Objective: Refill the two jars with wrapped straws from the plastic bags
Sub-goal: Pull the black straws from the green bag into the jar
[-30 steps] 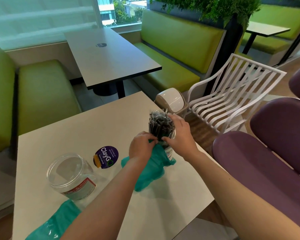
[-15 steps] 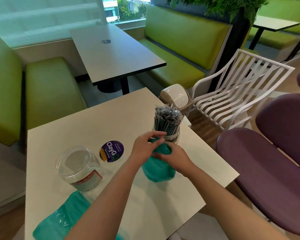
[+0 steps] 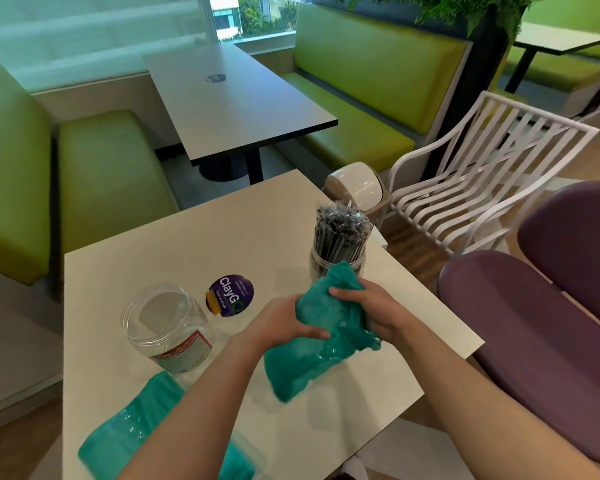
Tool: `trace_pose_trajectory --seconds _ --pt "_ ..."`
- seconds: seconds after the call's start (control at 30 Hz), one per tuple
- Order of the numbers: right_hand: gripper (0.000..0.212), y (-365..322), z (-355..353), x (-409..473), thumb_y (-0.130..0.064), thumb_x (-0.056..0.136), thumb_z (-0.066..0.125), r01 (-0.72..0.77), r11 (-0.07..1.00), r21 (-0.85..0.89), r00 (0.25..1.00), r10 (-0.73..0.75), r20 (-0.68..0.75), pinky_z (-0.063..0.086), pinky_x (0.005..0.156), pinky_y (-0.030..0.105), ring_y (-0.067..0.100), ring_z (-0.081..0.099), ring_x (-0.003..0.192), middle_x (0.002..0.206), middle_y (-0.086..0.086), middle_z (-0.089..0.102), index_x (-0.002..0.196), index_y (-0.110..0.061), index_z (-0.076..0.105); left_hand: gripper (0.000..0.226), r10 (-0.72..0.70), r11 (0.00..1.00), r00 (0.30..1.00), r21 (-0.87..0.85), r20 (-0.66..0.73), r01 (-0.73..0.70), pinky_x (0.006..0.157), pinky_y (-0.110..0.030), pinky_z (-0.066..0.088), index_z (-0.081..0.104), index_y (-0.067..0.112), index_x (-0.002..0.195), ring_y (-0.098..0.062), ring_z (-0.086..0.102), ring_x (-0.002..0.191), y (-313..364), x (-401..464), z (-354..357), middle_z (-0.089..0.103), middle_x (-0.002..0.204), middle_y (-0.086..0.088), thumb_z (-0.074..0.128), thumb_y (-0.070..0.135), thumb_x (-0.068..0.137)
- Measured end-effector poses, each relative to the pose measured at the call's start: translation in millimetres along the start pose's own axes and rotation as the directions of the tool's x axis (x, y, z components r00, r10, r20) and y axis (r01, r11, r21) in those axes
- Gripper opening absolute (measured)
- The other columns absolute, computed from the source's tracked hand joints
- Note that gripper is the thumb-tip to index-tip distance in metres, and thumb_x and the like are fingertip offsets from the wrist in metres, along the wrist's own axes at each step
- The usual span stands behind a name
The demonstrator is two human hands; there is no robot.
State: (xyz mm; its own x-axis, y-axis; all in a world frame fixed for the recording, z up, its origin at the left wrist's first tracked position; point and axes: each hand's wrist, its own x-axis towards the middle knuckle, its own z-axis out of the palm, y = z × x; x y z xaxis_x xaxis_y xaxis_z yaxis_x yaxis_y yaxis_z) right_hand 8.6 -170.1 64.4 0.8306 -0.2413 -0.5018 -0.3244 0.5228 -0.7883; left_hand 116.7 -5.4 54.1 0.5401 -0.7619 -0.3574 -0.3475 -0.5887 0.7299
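A clear jar (image 3: 338, 263) packed with upright dark wrapped straws (image 3: 342, 230) stands near the table's far right corner. Just in front of it, both my hands hold a crumpled teal plastic bag (image 3: 312, 351) above the table. My left hand (image 3: 284, 323) grips its left side and my right hand (image 3: 371, 306) grips its upper right part. An empty clear jar (image 3: 167, 327) with a red and white label stands at the left. A second teal bag (image 3: 132, 434) lies at the near left edge, partly under my left forearm.
A purple round sticker (image 3: 231, 294) is on the white table (image 3: 153, 247). A small swing-lid bin (image 3: 357, 188) and a white slatted chair (image 3: 482, 181) stand beyond the right corner. Purple seats (image 3: 551, 306) are at the right, green benches and a dark table behind.
My right hand left the straw bundle in the jar and joined my left hand on the teal bag. Both hands drew the bag back from the jar and bunched it up.
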Motion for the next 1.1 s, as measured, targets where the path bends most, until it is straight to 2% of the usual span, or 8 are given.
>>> trace_pose_trajectory --seconds 0.2,0.4,0.5,0.63,0.73,0.87,1.0,1.1 --pt "0.025 -9.7 -23.5 4.5 -0.001 0.084 0.068 0.126 0.986 0.111 0.951 -0.088 -0.297 0.054 0.075 0.034 0.026 0.06 0.096 0.112 0.018 0.057 0.104 -0.009 0.056 0.039 -0.155 0.987 0.983 0.037 -0.097 0.159 0.073 -0.037 0.056 0.075 0.027 0.087 -0.015 0.07 0.071 -16.4 1.0 0.3 0.073 0.076 0.004 0.079 0.06 0.066" --pt "0.092 2.9 -21.4 -10.6 -0.042 0.058 0.087 -0.111 0.957 -0.268 0.987 0.076 -0.139 0.048 0.093 0.049 0.025 0.056 0.112 0.122 0.0 0.055 0.129 -0.033 0.03 0.016 -0.125 0.975 0.982 -0.199 -0.142 0.096 0.063 -0.024 0.05 0.069 0.032 0.084 -0.006 0.065 0.063 -10.4 1.2 4.0 0.071 0.072 0.01 0.078 0.044 0.077" --pt "0.066 9.4 -17.8 -9.2 -0.02 0.075 0.083 -0.133 0.93 -0.342 0.99 0.108 -0.093 0.058 0.076 0.037 0.023 0.069 0.092 0.116 0.006 0.066 0.13 -0.012 0.047 0.022 -0.125 0.973 0.983 -0.21 -0.134 0.095 0.056 -0.021 0.048 0.071 0.029 0.094 -0.004 0.064 0.059 -6.5 0.3 6.1 0.071 0.074 0.01 0.077 0.044 0.079" --pt "0.035 2.7 -36.5 -5.6 0.001 0.086 0.067 -0.08 0.994 -0.076 0.972 0.061 -0.228 0.054 0.057 0.024 0.017 0.055 0.069 0.107 0.018 0.06 0.119 0.003 0.057 0.023 -0.161 0.97 0.974 -0.207 -0.157 0.127 0.045 -0.019 0.04 0.069 0.03 0.093 0.0 0.052 0.043 -10.1 -3.4 4.7 0.065 0.065 0.012 0.076 0.046 0.079" --pt "0.022 -1.6 -45.8 -8.1 0.005 0.085 0.064 0.022 0.993 0.112 0.96 0.01 -0.281 0.053 0.056 0.022 0.017 0.052 0.072 0.106 0.018 0.057 0.105 0.001 0.06 0.019 -0.165 0.967 0.973 -0.222 -0.162 0.127 0.055 -0.024 0.047 0.066 0.034 0.088 -0.008 0.063 0.059 -11.7 -6.3 4.1 0.07 0.075 0.009 0.076 0.047 0.079" --pt "0.027 -3.0 -41.5 -14.6 -0.009 0.086 0.068 0.181 0.922 0.343 0.938 -0.058 -0.341 0.057 0.069 0.028 0.021 0.057 0.093 0.119 0.014 0.057 0.112 -0.004 0.063 0.027 -0.185 0.957 0.962 -0.259 -0.199 0.131 0.065 -0.035 0.053 0.067 0.026 0.094 -0.022 0.068 0.075 -14.1 -5.5 8.9 0.073 0.086 -0.001 0.073 0.049 0.08" --pt "0.088 15.7 -20.9 -21.6 -0.033 0.069 0.08 0.035 0.997 0.071 0.976 -0.019 -0.218 0.05 0.088 0.042 0.029 0.052 0.115 0.128 0.006 0.054 0.144 -0.022 0.035 0.032 -0.201 0.899 0.952 -0.43 -0.232 0.085 0.071 -0.03 0.056 0.067 0.018 0.105 -0.017 0.069 0.082 -7.6 -6.7 13.9 0.072 0.091 0.002 0.071 0.042 0.085" --pt "0.075 36.3 -2.5 -25.3 -0.038 0.074 0.08 -0.055 0.998 -0.044 0.997 0.053 -0.052 0.051 0.097 0.047 0.027 0.063 0.113 0.124 0.001 0.066 0.138 -0.024 0.044 0.027 -0.183 0.852 0.958 -0.522 -0.22 0.043 0.066 -0.019 0.054 0.064 0.017 0.106 -0.01 0.069 0.079 0.6 -11.1 19.4 0.072 0.09 0.005 0.07 0.035 0.087"
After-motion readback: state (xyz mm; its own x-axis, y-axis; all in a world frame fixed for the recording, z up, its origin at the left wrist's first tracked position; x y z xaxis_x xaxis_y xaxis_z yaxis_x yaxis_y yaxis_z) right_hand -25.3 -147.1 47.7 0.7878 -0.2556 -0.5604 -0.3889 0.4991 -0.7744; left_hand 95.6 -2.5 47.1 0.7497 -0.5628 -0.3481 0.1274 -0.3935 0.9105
